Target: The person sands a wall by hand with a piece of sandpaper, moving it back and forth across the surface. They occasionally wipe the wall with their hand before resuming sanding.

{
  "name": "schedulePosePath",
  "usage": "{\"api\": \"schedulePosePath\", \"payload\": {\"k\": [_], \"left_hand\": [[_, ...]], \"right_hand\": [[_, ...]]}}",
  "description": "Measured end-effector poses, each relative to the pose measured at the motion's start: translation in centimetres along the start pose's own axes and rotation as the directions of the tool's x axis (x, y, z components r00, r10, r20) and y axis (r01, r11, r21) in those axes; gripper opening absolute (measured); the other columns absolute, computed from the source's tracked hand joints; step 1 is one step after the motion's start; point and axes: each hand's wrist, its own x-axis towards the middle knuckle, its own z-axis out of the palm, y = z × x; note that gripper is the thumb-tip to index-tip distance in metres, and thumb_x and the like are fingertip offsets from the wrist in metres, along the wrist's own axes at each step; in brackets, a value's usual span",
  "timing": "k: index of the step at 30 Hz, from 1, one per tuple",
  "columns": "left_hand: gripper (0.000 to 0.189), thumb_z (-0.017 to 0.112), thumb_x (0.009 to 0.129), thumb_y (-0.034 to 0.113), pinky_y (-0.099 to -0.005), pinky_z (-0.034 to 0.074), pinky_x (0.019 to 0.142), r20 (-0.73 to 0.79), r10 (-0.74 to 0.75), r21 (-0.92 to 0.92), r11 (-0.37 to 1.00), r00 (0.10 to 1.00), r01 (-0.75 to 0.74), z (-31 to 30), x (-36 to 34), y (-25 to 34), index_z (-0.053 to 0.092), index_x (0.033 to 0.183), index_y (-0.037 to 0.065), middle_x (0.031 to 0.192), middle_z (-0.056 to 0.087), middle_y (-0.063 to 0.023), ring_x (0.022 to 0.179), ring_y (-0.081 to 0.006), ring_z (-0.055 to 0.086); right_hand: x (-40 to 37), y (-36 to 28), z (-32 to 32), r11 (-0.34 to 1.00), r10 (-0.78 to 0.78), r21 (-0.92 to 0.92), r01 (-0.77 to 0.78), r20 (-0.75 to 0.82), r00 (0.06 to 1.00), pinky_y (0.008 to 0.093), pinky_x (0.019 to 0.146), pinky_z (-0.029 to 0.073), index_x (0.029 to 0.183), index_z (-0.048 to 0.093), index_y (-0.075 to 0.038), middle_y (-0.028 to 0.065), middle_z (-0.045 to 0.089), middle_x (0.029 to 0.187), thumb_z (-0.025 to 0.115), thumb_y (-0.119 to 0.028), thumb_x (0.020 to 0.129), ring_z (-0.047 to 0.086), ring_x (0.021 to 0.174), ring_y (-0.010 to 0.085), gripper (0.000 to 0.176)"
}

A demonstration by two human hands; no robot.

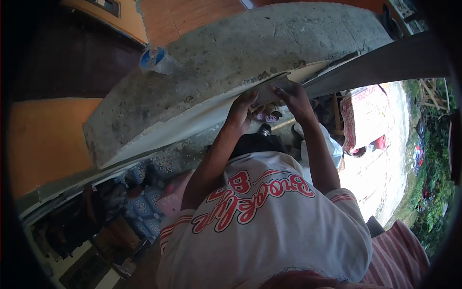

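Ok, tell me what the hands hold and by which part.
A flat grey piece against the concrete ledge: left hand grips its lower left edge, right hand holds its right end.

1. Plastic bottle (156,59), clear, blue-and-white label, at 11 o'clock.
2. Orange wall (45,139), at 9 o'clock.
3. Blue floral fabric (144,202), at 8 o'clock (partly in shadow).
4. Red patterned rug (368,113), at 3 o'clock, spread on pale ground (380,178).
5. Greenery (430,159), far edge at 3 o'clock.
6. Red-and-white striped cloth (402,250), at 4 o'clock.
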Motion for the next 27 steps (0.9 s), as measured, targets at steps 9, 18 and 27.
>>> {"api": "schedulePosePath", "payload": {"k": [9,18,27], "left_hand": [[0.037,0.067,0.092,0.024,-0.0413,0.042,0.099,-0.108,0.212,-0.301,0.924,0.971,-0.235,-19.7,-13.2,4.7,0.054,0.124,0.011,0.123,0.056,-0.0025,0.114,-0.0180,0.054],[0.041,0.070,0.088,0.024,-0.0407,0.042,0.100,-0.508,0.428,-0.084,0.839,0.747,-0.538,-37.4,-29.5,12.8,0.053,0.123,0.009,0.116,0.058,-0.0056,0.113,-0.0190,0.054],[0.037,0.077,0.081,0.020,-0.0308,0.050,0.078,-0.483,0.775,0.742,0.609,0.408,-0.279,-35.2,-37.9,21.4,0.065,0.106,-0.003,0.096,0.069,-0.0077,0.084,-0.0162,0.063]], "right_hand": [[-4.0,-5.6,22.6,0.993,-0.017,-0.106,0.054,0.320,0.947,0.0332,0.076,0.047,0.104,0.066,0.008,0.0119,0.069,0.088,0.063,-0.029,0.092,0.061,0.080,0.0166,0.039],[-8.4,-7.9,47.3,0.976,0.058,0.106,-0.188,0.708,0.703,0.0387,0.091,0.052,0.127,0.051,0.008,0.0185,0.063,0.115,0.058,-0.032,0.096,0.062,0.105,0.0270,0.051],[-10.4,-10.4,54.1,0.629,0.015,0.297,-0.719,0.919,0.393,0.0481,0.104,0.042,0.133,0.045,-0.002,0.0124,0.052,0.130,0.058,-0.037,0.096,0.051,0.121,0.0276,0.053]]}}
